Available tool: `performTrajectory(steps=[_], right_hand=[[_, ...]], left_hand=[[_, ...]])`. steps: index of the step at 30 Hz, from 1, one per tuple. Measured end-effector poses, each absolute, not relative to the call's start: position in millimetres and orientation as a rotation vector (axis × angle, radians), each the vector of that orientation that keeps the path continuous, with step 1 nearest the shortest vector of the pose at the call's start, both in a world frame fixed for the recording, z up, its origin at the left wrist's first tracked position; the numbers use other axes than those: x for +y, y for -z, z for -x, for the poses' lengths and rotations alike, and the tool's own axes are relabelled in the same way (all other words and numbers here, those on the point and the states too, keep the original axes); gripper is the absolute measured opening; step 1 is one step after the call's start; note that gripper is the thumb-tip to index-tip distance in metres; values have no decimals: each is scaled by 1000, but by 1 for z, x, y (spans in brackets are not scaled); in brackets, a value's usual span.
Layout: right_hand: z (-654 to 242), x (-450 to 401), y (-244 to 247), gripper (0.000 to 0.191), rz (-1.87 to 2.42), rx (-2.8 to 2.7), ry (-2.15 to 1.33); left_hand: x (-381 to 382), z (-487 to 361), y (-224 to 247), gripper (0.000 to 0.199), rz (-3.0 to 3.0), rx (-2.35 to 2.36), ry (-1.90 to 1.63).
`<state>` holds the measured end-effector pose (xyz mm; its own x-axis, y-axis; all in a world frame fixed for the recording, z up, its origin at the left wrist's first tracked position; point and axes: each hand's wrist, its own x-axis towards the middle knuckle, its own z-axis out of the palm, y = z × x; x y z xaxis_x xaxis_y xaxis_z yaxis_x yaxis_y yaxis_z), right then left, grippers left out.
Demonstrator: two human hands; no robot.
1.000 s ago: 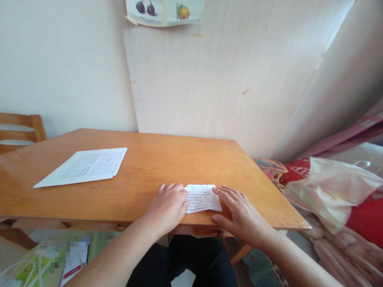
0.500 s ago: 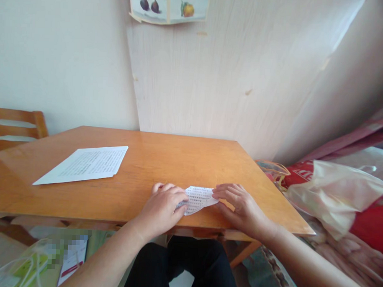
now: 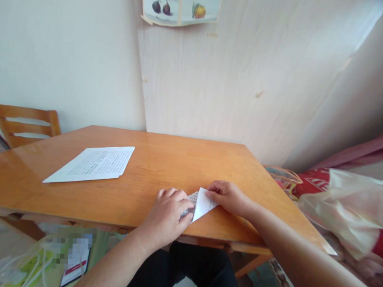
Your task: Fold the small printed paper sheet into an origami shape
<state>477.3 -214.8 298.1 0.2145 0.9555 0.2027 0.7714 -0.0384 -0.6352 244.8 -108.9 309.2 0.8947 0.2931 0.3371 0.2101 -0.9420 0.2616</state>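
A small piece of folded printed paper [image 3: 205, 205] lies near the table's front edge, between my two hands. Its right part is turned over, showing a plain white triangular flap; printed lines show on the left part. My left hand [image 3: 172, 212] rests over the left end, its thumb and fingers closed on the paper and hiding that end. At the flap's upper right, my right hand [image 3: 229, 198] pinches the paper between thumb and bent fingers.
Printed sheets [image 3: 98, 163] lie on the left of the wooden table [image 3: 166, 159]. A wooden chair [image 3: 29, 115] stands at the far left. Right of the table are a pale plastic bag [image 3: 349, 207] and red items. A phone-like object [image 3: 76, 263] lies below the table at left.
The right part of the paper has been folded over, so its white side shows. My right hand went from lying flat beside the paper to pinching it. The view has shifted slightly left.
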Motion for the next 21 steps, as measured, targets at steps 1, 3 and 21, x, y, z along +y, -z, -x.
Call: performTrajectory(steps=[1, 3, 21], right_hand=[[-477, -213, -298, 17, 1865, -1602, -362], [-476, -211, -298, 15, 1888, -1607, -350], [-465, -212, -298, 7, 1982, -1643, -123]], left_hand=[[-109, -245, -309, 13, -2842, 386, -552], [-111, -244, -309, 12, -2845, 390, -546], [-114, -239, -311, 19, -2899, 325, -501]])
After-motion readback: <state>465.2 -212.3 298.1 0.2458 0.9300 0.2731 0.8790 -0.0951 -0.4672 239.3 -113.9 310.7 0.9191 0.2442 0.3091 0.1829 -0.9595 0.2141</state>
